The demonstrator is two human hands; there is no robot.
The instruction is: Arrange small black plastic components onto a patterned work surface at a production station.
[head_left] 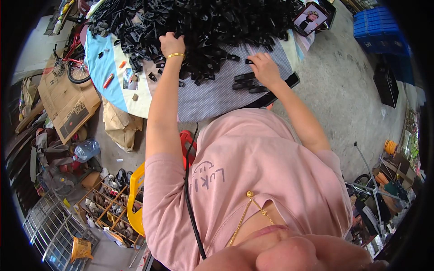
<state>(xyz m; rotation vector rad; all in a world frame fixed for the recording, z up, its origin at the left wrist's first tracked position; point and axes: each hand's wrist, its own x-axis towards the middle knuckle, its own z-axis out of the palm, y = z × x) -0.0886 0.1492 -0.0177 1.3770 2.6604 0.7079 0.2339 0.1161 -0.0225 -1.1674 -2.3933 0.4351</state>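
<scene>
A large heap of small black plastic pieces (212, 27) covers the far part of a cloth-covered table (199, 101). At the near edge of the heap is my left hand (172, 44), its fingers curled in among the pieces; whatever they grip is hidden. My right hand (264, 67) is closed, with a small black plastic piece (249, 62) at its fingertips, just over the cloth. Beside that hand, several black pieces (245, 82) lie grouped close together in rows.
A lit phone (311, 20) is propped at the table's far right. An orange-red lighter (108, 81) lies on the left cloth. Blue crates (379, 31) stand at the far right; a flattened cardboard box (68, 99) and a shoe rack (110, 203) are on the left. A black cable (187, 180) hangs over me.
</scene>
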